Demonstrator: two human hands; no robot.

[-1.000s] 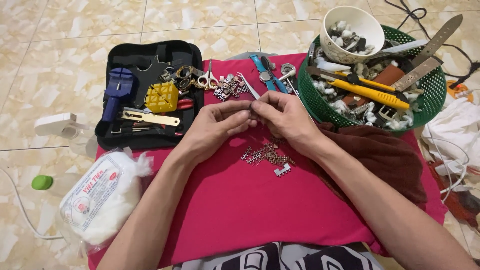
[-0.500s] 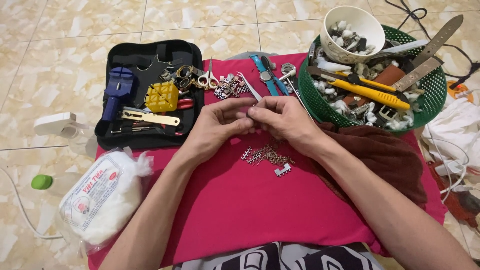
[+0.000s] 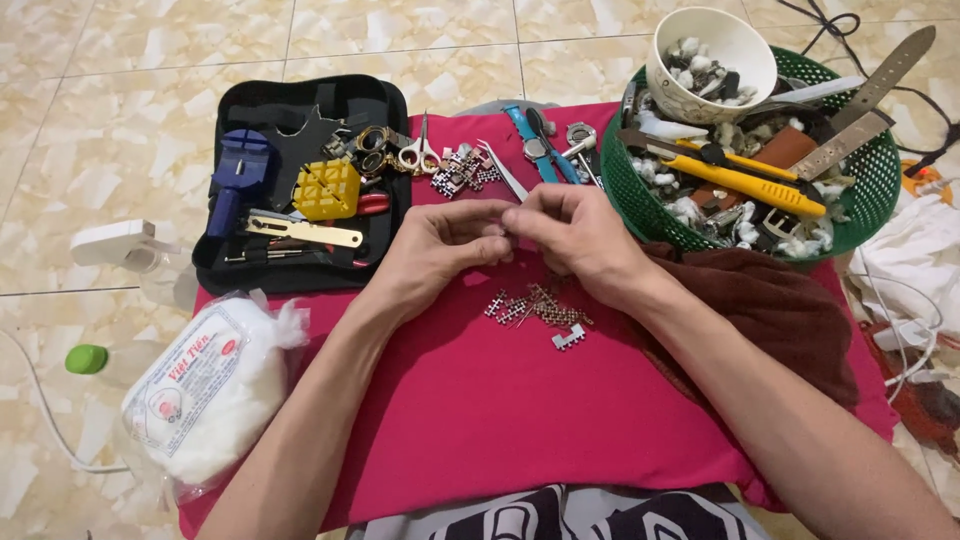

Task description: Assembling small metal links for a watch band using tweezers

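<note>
Head view: a tiny, light, slippery part is pinched between closed fingers of left hand (image 3: 435, 250) and right hand (image 3: 580, 235); links (image 3: 540, 310) lie near.

A home floor serves as a makeshift watch-repair spot: beige floor tiles (image 3: 150, 40), a red cloth (image 3: 500, 400), an open tool case (image 3: 300, 190), and a green basket (image 3: 850, 210) of straps and tools.
</note>
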